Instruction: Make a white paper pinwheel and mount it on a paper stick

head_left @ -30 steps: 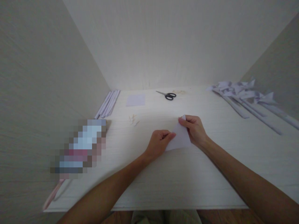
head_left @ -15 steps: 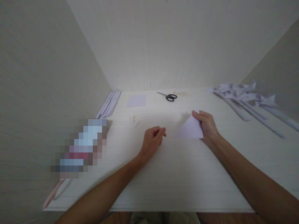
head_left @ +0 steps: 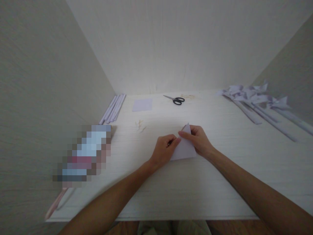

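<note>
Paper (head_left: 183,151) pinched by L hand (head_left: 164,148) + R hand (head_left: 201,138)

Head view, now: held over table (head_left: 151,192), approx. centre, close in front of body. Closed to a pinch on L, w/ thumb at upper L edge of sheet; closed likewise on R, w/ thumb across face near top corner. Thumb tips almost meeting. Can't tell exact finger positions behind sheet. Prob. pinched so close together to steady that edge; lower edge left loose, likely needing no support.

Scissors (head_left: 177,101) set back by wall (head_left: 158,49), prob. to be out of the way yet reachable. Paper sticks (head_left: 113,109) bundled far L, pinwheel-like shapes (head_left: 255,94) w/ sticks laid far R, seemingly sorted by kind. Paper square (head_left: 142,105) flat at back, L of scissors, likely spare. Thin tan bits (head_left: 139,124) scattered beyond L hand, perhaps for easy pickup.

Vs. half a sec ago: back on sheet w/ L hand, after being apart from it; brought L and nearer body w/ R hand. Vs. 1 sec ago: gripped two-handed then too, but w/ thumbs wider apart. Otherwise no change seen on table, bar slight camera shift.
</note>
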A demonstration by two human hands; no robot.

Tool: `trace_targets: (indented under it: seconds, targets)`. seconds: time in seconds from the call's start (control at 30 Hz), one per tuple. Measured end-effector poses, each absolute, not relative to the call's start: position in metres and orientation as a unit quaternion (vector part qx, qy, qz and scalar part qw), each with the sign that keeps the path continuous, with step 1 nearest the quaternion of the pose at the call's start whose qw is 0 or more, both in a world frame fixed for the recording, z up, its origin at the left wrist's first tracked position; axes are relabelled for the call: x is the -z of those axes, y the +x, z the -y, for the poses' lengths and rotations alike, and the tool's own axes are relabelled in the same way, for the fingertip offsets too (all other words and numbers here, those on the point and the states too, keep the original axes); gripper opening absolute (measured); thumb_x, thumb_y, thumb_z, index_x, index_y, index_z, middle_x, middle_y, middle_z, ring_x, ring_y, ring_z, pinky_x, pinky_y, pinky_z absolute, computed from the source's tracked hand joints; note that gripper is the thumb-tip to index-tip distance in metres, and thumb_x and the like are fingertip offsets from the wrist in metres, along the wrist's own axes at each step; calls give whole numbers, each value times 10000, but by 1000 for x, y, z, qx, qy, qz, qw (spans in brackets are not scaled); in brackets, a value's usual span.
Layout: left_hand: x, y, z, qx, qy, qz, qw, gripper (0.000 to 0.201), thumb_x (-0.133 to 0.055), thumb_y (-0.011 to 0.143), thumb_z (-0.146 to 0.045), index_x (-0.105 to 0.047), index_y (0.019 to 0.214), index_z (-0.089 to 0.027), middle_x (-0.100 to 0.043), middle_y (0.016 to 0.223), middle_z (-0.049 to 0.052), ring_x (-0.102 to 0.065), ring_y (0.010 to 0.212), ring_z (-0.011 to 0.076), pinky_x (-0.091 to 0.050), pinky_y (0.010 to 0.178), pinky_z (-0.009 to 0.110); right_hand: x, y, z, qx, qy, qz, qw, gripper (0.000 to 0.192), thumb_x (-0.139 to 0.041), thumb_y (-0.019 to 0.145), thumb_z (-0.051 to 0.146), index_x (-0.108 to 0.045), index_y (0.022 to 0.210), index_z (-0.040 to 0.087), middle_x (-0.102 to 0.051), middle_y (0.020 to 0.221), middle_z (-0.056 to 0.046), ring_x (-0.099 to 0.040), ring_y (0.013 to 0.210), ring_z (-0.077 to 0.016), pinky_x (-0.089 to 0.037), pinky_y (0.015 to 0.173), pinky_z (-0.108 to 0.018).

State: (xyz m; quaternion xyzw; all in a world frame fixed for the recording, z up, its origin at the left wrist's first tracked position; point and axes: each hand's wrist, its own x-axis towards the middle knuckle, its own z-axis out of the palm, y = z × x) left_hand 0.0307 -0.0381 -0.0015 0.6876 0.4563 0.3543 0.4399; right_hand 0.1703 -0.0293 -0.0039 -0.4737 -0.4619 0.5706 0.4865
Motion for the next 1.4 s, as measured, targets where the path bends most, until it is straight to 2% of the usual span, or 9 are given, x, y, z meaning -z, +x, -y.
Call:
trace_targets:
  seconds: [0.27, 0.33, 0.5, 0.6, 0.83, 0.97, 1.07, 1.2, 1.4]
  targets:
    - [4, 29, 42, -336, 700, -447, 444, 308, -432, 740, -337, -403, 496, -151, -323, 486, -45, -293, 476, 64, -216, 446, 205, -7, 199, 12, -490, -459, 355, 650, 250, -652, 580, 240, -445, 465, 160, -437, 430, 53, -333, 350, -23, -177, 316, -157]
    - [5, 28, 41, -360, 671, -463, 453, 305, -434, 740, -349, -414, 509, -151, -332, 491, -44, -300, 479, 65, -219, 442, 203, -7, 203, 12, -509, -454, 371, 630, 232, -636, 616, 282, -480, 499, 157, -465, 460, 39, -361, 367, -27, -203, 320, -153]
    - [2, 27, 34, -447, 578, -512, 452, 305, -439, 739, -386, -433, 542, -152, -369, 500, -44, -319, 467, 62, -232, 421, 192, -4, 190, 22, -627, -412, 510, 422, 265, -606, 660, 373, -534, 565, 137, -489, 479, 29, -407, 388, -35, -256, 340, -159]
    - [2, 25, 31, -465, 553, -521, 455, 299, -445, 735, -407, -484, 590, -148, -408, 505, -39, -340, 453, 64, -235, 404, 190, -3, 182, 26, -622, -419, 559, 354, 273, -620, 647, 371, -519, 557, 134, -504, 471, 30, -404, 376, -31, -258, 341, -160]
    - [4, 25, 29, -479, 558, -522, 433, 293, -462, 737, -397, -515, 603, -141, -417, 479, -39, -362, 428, 59, -243, 379, 177, -2, 179, 27, -597, -477, 535, 361, 335, -634, 627, 370, -423, 482, 153, -460, 386, 55, -343, 311, -15, -193, 307, -157]
    - [2, 24, 29, -501, 554, -468, 473, 275, -414, 779, -349, -529, 957, -173, -442, 491, -57, -383, 384, 51, -280, 354, 157, -1, 184, 23, -635, -480, 452, 404, 315, -631, 624, 369, -438, 499, 153, -444, 371, 60, -353, 308, -17, -194, 307, -150]
    - [2, 22, 28, -501, 578, -413, 494, 363, -406, 784, -275, -442, 1139, -211, -567, 680, -15, -483, 463, 54, -377, 396, 157, 0, 188, 21, -654, -472, 411, 425, 298, -627, 628, 367, -458, 512, 151, -423, 350, 63, -339, 298, -17, -175, 300, -151]
    - [2, 20, 27, -468, 640, -383, 474, 260, -476, 716, -172, -601, 943, -189, -610, 901, 43, -570, 672, 94, -457, 507, 173, 0, 190, 20, -661, -466, 410, 422, 306, -634, 622, 368, -462, 495, 150, -430, 336, 55, -309, 277, -16, -144, 291, -165]
    - [4, 17, 25, -476, 651, -396, 439, 207, -517, 673, -147, -668, 807, -194, -635, 877, 47, -581, 743, 129, -489, 567, 218, -2, 186, 21, -653, -467, 418, 425, 312, -652, 599, 371, -477, 479, 142, -407, 331, 63, -297, 281, -13, -129, 297, -177]
